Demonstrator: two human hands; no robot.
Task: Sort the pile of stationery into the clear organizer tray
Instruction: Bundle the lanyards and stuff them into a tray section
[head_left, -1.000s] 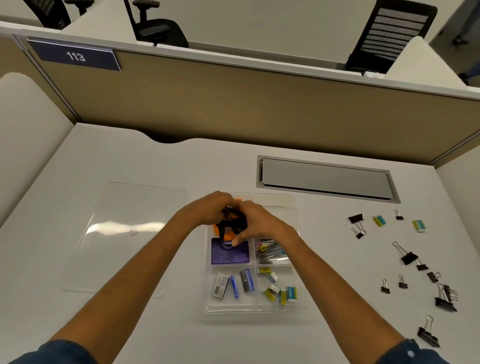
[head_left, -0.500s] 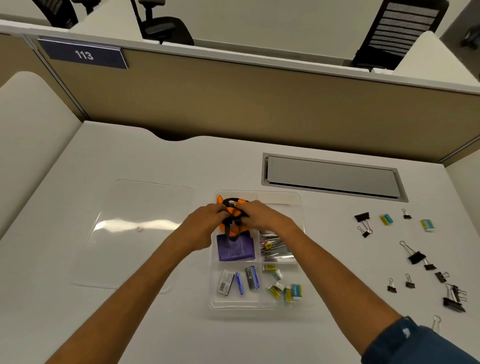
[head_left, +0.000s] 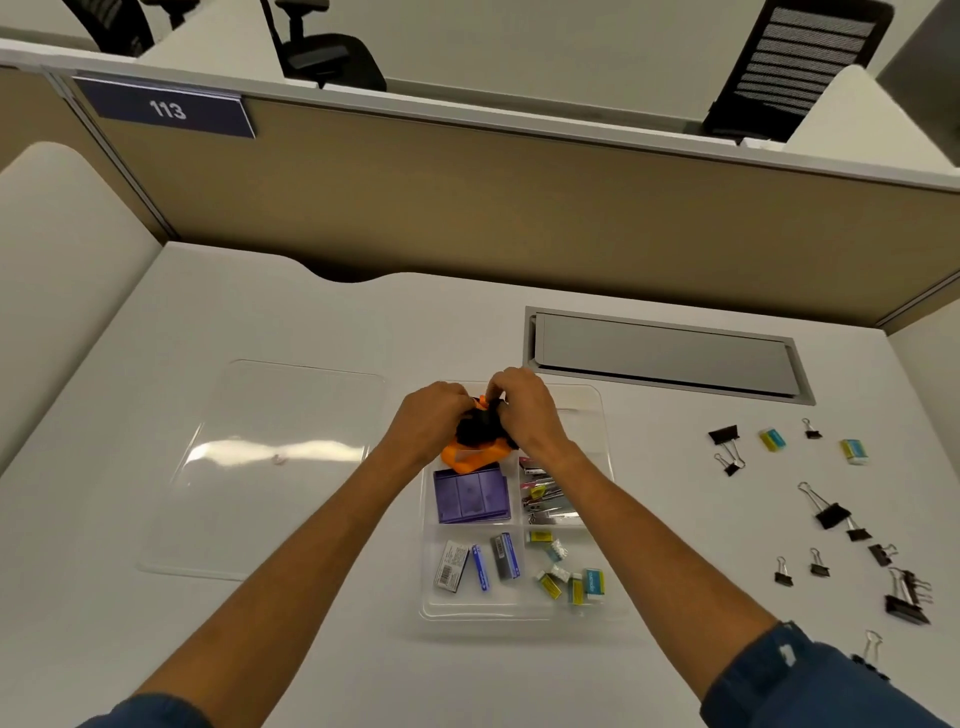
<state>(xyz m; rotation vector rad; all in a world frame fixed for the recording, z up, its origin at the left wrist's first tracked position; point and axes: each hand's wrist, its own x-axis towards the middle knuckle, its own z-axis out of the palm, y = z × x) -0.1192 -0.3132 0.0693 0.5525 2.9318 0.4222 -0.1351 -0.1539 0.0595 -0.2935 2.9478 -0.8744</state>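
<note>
The clear organizer tray (head_left: 597, 410) lies mid-desk. Over its far left compartment my left hand (head_left: 431, 418) and my right hand (head_left: 524, 410) both grip an orange and black item (head_left: 475, 447), partly hidden by my fingers. Nearer compartments hold a purple box (head_left: 470, 494), metal clips (head_left: 545, 496), staple boxes (head_left: 480, 562) and small erasers (head_left: 571, 574). Loose black binder clips (head_left: 831, 512) and two erasers (head_left: 772, 438) lie on the desk to the right.
The tray's clear lid (head_left: 270, 467) lies flat to the left. A grey cable hatch (head_left: 665, 358) sits behind the tray. A tan partition (head_left: 519, 208) closes off the back of the white desk (head_left: 260, 649).
Both hands have shifted with the orange and black item toward the tray's far end, uncovering more of the purple box.
</note>
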